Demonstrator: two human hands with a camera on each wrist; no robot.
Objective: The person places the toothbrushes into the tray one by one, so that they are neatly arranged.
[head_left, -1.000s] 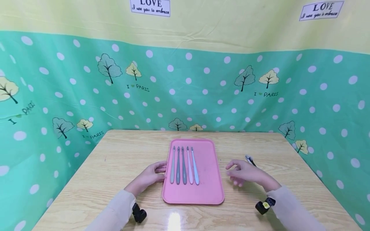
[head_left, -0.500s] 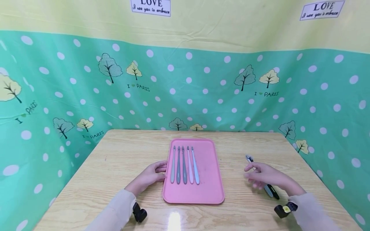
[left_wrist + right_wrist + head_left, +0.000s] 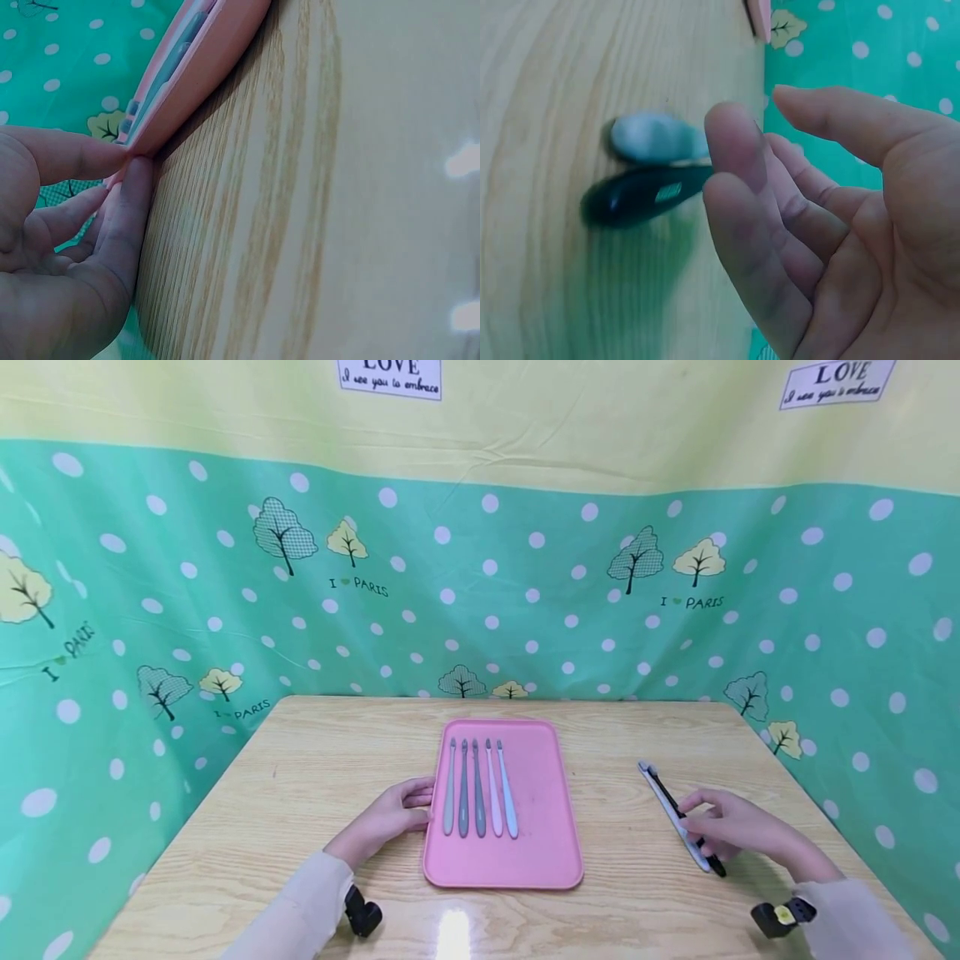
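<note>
My left hand pinches the left rim of a pink tray; in the left wrist view the thumb lies over the rim, a fingertip just below it. Several toothbrushes lie side by side on the tray: a light grey one, two dark grey ones, a pink one and a light blue one. On the right, a pale toothbrush and a black toothbrush lie together on the table. Over them hovers my right hand, fingers loosely bent, thumb apart, nothing held.
The wooden table has a green dotted cloth hanging behind it and along both sides. A bright reflection shows on the tabletop in front of the tray.
My right hand has moved right, from beside the tray to over the pale and black toothbrushes, and lowered towards their handles. The left hand and tray have stayed put.
</note>
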